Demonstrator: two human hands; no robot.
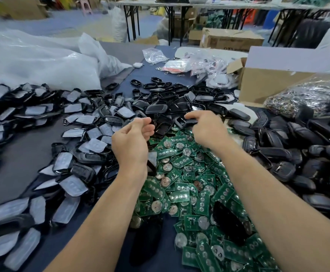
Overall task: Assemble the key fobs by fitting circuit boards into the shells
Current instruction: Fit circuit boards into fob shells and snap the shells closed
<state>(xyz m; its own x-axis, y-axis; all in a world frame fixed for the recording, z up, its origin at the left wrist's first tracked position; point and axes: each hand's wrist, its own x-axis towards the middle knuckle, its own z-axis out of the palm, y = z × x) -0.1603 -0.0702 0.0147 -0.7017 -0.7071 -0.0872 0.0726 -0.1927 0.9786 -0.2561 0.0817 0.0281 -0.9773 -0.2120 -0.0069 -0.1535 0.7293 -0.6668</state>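
A dark tabletop is shown from above, covered almost entirely with key fob parts. White plastic bags are piled at the far left, and an open cardboard box stands at the far right. Black shells with pale button pads are heaped along the left, and plain black shells along the right and across the back. Green circuit boards with round silver cells are piled in the middle, between two bare forearms. The left hand is held above the near edge of the boards, its fingers loosely curled and nothing gripped. The right hand is stretched over the far shells, forefinger extended; whether the black shell under its fingers is pinched cannot be told.
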